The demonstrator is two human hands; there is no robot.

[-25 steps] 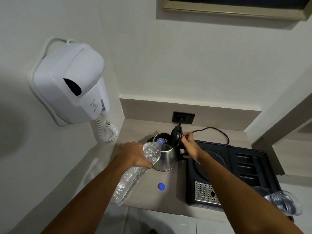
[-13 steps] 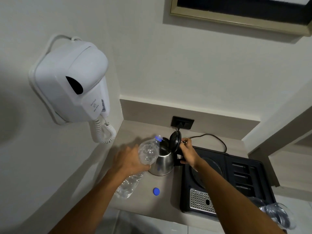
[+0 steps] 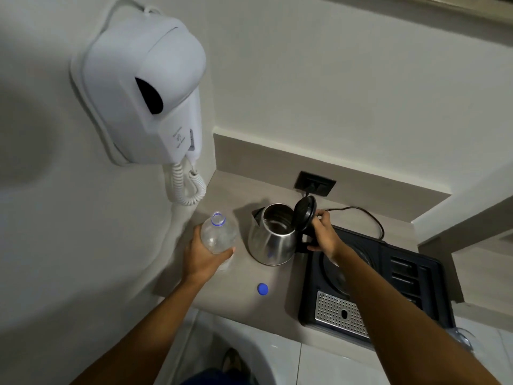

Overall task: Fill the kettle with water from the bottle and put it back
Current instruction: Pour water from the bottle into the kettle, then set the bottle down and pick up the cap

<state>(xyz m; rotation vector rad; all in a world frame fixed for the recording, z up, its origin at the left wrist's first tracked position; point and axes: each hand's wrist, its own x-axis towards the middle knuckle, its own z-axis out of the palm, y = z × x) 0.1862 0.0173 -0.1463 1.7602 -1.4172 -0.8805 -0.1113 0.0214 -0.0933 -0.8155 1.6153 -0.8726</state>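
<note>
We look down at a small beige counter [image 3: 238, 301] with a steel kettle [image 3: 270, 240] standing near its middle, lid [image 3: 304, 213] hinged up and open. Our right hand [image 3: 323, 234] is closed around the kettle's black handle, just right of the body, with the thumb up by the raised lid. Our left hand [image 3: 206, 255] is wrapped around a clear plastic bottle [image 3: 218, 233], held upright just left of the kettle, not touching it. The bottle's mouth is uncapped and looks mostly empty, though we cannot tell for sure. Its blue cap [image 3: 262, 289] lies on the counter in front of the kettle. Right of the kettle sits a black tray [image 3: 402, 276] with a round base — our right forearm partly covers it. A black cord runs from behind the kettle to a wall socket [image 3: 315, 183].

Pouring seems finished, so the step in hand is likely returning the kettle. To do it well, we should set the bottle down first, press the lid shut, then lift the kettle level by its handle and lower it squarely onto the round base — slowly, so no water slops near the socket.
</note>
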